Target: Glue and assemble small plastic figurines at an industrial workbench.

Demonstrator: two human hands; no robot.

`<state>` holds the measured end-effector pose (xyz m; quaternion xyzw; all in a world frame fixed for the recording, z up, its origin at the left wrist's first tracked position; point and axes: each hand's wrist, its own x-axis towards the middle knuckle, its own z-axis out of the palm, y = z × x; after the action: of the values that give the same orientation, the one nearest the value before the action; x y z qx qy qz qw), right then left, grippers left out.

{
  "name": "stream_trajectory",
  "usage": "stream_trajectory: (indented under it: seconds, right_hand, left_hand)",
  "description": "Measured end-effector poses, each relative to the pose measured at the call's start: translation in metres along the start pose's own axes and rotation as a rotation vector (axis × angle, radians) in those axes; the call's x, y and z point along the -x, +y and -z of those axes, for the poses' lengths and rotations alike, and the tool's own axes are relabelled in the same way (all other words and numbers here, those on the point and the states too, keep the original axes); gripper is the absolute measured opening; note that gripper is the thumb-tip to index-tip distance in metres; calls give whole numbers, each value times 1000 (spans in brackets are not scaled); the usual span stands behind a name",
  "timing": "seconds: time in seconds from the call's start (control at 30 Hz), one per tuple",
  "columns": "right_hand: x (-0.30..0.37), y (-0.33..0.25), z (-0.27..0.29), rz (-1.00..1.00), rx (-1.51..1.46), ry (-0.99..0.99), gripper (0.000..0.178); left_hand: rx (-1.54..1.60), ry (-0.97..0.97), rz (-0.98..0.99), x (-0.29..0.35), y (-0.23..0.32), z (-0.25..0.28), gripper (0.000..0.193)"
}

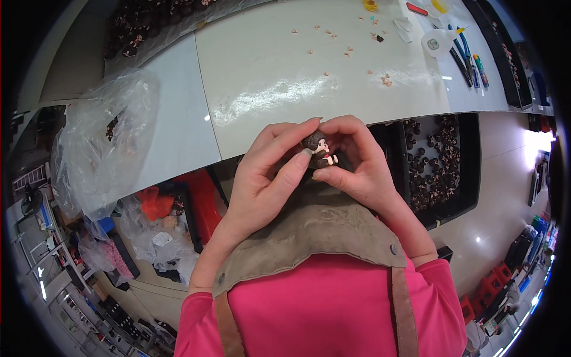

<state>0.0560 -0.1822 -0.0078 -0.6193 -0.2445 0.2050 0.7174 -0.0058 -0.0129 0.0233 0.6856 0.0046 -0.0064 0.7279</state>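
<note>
A small dark-brown doll figurine with a pale face and pale feet is held between my two hands, just off the table's near edge. My left hand grips it from the left, thumb against its side and fingers curled over its head. From the other side, my right hand closes round it, with the thumb below near the feet and the fingers arched above. The palms hide the back of the figurine. Scattered over the white tabletop ahead lie several tiny peach-coloured pieces.
Plastic bags cover the table's left end. Brown figurines are heaped at the back left, and more fill a black tray below right. A white squeeze bottle and pliers lie at the right. A red stool stands below left.
</note>
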Motion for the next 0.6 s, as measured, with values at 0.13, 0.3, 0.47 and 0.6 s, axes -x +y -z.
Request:
stream_trajectory:
  seconds: [0.13,0.3,0.47,0.6]
  right_hand:
    - [3,-1,-4,-125,-237,-6,52]
    - [2,-2,-6,-147,-270,-35,53]
    - [3,-3,-2,-182,-255,-88,62]
    - [1,-3,-4,-225,-280,-61,57]
  left_hand:
    - [-63,6,0,1,0,0,37]
    - [-98,12,-22,1,-2,2,36]
    - [29,77,23,1,-2,-4,29]
    - [3,56,-8,1,-9,-1,27]
